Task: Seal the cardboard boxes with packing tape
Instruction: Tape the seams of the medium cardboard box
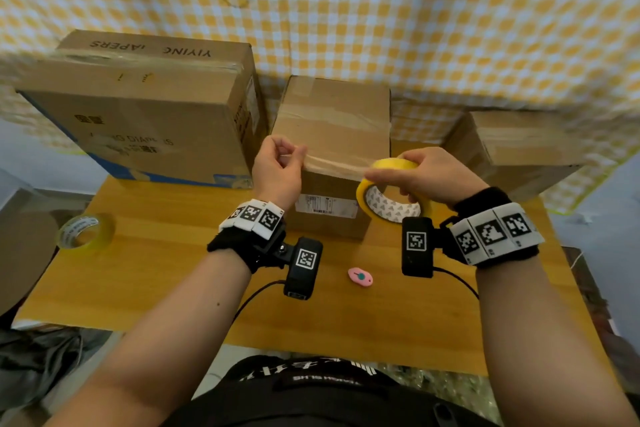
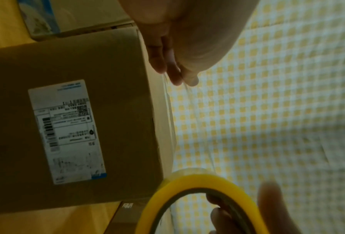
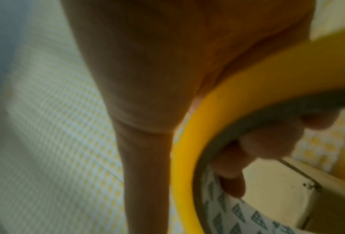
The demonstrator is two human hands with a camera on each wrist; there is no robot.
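A small cardboard box (image 1: 332, 121) with a shipping label (image 1: 325, 205) stands mid-table; old tape strips cross its top. My right hand (image 1: 419, 173) grips a yellow tape roll (image 1: 388, 198) just above the box's near right corner, fingers through the core. My left hand (image 1: 280, 163) pinches the free end of a clear tape strip (image 1: 332, 163) stretched from the roll across the box's near top edge. In the left wrist view the box (image 2: 87, 110), the strip (image 2: 171, 120) and the roll (image 2: 203, 183) show. The right wrist view shows the roll (image 3: 237, 98) with my fingers (image 3: 267, 142) inside it.
A large diaper box (image 1: 145, 107) stands at the back left, another box (image 1: 519, 149) at the back right. A second tape roll (image 1: 85, 232) lies on the wooden table (image 1: 173, 270) at the left. A pink cutter (image 1: 360, 277) lies near the front. Checked cloth (image 1: 381, 10) hangs behind.
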